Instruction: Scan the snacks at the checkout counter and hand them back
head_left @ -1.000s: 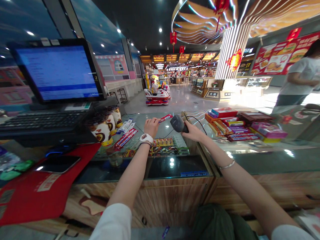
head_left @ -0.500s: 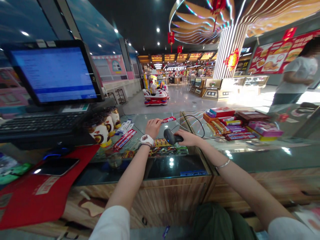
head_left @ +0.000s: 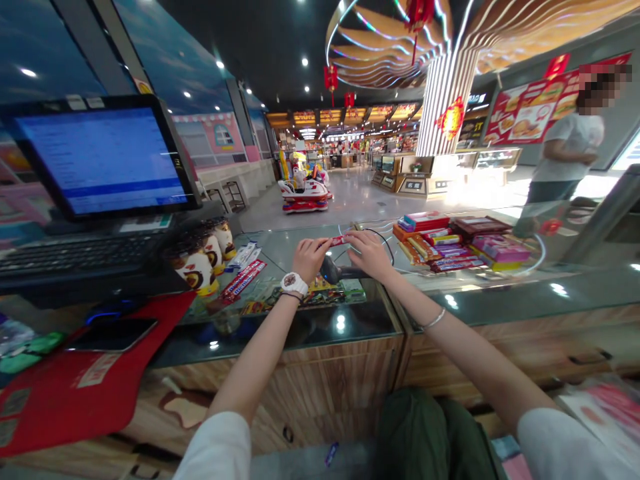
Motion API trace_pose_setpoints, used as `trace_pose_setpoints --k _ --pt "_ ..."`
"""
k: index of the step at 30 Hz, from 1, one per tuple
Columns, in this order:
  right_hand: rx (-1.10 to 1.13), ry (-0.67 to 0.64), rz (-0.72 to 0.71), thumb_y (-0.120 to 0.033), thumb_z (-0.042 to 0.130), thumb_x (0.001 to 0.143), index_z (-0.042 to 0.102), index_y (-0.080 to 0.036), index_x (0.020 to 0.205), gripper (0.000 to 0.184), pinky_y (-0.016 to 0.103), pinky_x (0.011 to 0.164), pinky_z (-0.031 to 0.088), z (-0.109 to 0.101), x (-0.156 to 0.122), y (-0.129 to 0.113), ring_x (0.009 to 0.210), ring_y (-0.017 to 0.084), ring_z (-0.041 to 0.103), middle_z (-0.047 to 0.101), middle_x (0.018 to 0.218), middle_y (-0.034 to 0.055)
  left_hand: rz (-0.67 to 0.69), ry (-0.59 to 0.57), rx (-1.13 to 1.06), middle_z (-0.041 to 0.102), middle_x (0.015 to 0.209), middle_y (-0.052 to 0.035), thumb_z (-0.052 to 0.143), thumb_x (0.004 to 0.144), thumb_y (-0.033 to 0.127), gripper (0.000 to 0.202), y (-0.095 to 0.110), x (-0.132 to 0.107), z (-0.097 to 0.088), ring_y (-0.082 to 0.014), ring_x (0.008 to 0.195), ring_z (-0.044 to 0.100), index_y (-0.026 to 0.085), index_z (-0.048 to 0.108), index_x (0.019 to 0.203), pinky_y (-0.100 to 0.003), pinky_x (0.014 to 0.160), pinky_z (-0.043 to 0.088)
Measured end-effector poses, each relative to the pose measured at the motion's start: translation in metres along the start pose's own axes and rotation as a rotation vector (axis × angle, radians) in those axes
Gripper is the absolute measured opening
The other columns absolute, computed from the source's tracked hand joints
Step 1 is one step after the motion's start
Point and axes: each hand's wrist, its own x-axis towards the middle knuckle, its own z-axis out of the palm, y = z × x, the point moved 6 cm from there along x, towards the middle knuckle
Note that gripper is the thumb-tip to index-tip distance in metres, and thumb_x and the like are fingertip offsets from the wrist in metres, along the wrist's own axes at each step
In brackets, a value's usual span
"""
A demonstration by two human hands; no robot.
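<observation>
- Logging first a slim red wrapped candy stick, held crosswise low over the glass-topped wooden display counter, between both hands and level with their fingertips.
- Left hand: fingers curled in a narrow pinch, tips at the stick's left end. White round-faced wristwatch on the wrist.
- Right hand: fingers spread, reaching the stick's right end. Whether they grip it cannot be confirmed from this view. Thin silver bangle on the wrist.
- Black handheld barcode scanner directly below the hands, its body running under the right palm. Thin black cable loops behind the right hand.
- Red stick packets lie left of the left hand. Cream-and-brown chocolate cups stand in a row just beyond them.
- Stacked colourful candy boxes and bars sit on the glass right of the right hand.
- Black-framed touchscreen monitor and black keyboard at far left. Black smartphone rests on a red mat.
- Person in a white T-shirt stands well apart at right, beyond the counter.
</observation>
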Motion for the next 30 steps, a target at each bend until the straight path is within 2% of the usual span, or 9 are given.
trace_pose_setpoints --k 4,9,14,19,24,30 --pt "-0.098 -0.028 -0.059 -0.019 0.050 0.094 0.064 -0.024 0.122 0.032 0.053 0.119 0.026 -0.017 -0.010 -0.002 0.124 0.026 0.054 0.065 0.128 0.0086 0.108 0.042 -0.010 0.072 0.119 -0.0064 0.045 0.101 0.025 0.032 0.033 0.006 -0.005 -0.0214 0.102 0.063 0.025 0.064 0.127 -0.038 0.095 0.044" --pt "-0.275 0.075 -0.112 -0.021 0.053 0.096 0.069 -0.023 0.107 0.020 0.051 0.114 0.033 -0.042 -0.039 0.011 0.101 0.024 0.064 0.074 0.106 0.0061 0.219 0.076 -0.024 0.073 0.115 -0.0043 0.048 0.101 0.024 0.027 0.076 0.012 -0.001 -0.0183 0.100 0.065 0.025 0.066 0.121 -0.036 0.093 0.046" --pt "-0.371 0.108 -0.121 -0.021 0.054 0.097 0.069 -0.022 0.108 0.019 0.043 0.108 0.039 -0.068 -0.078 0.032 0.098 0.022 0.065 0.075 0.106 0.0058 0.303 0.033 -0.059 0.073 0.115 -0.0048 0.047 0.101 0.025 0.025 0.125 0.023 0.012 -0.0174 0.099 0.066 0.023 0.066 0.117 -0.036 0.093 0.046" --pt "-0.445 0.098 -0.051 -0.019 0.051 0.097 0.067 -0.022 0.118 0.026 0.041 0.106 0.040 -0.097 -0.114 0.068 0.102 0.022 0.065 0.074 0.112 0.0072 0.299 -0.047 -0.124 0.071 0.117 -0.0062 0.050 0.099 0.022 0.027 0.169 0.041 0.030 -0.0194 0.104 0.064 0.020 0.060 0.124 -0.036 0.094 0.046" --pt "-0.487 0.105 0.062 -0.017 0.049 0.096 0.068 -0.022 0.115 0.028 0.044 0.106 0.039 -0.128 -0.147 0.115 0.104 0.023 0.065 0.073 0.113 0.0083 0.325 -0.168 -0.207 0.067 0.121 -0.0070 0.052 0.093 0.013 0.027 0.209 0.056 0.055 -0.0204 0.107 0.063 0.019 0.060 0.119 -0.036 0.095 0.047" --pt "-0.494 0.060 0.151 -0.015 0.048 0.093 0.067 -0.021 0.111 0.027 0.044 0.107 0.038 -0.150 -0.169 0.158 0.107 0.024 0.064 0.072 0.114 0.0084 0.374 -0.271 -0.279 0.065 0.121 -0.0063 0.052 0.093 0.013 0.026 0.258 0.077 0.082 -0.0204 0.110 0.061 0.021 0.063 0.114 -0.036 0.098 0.046"
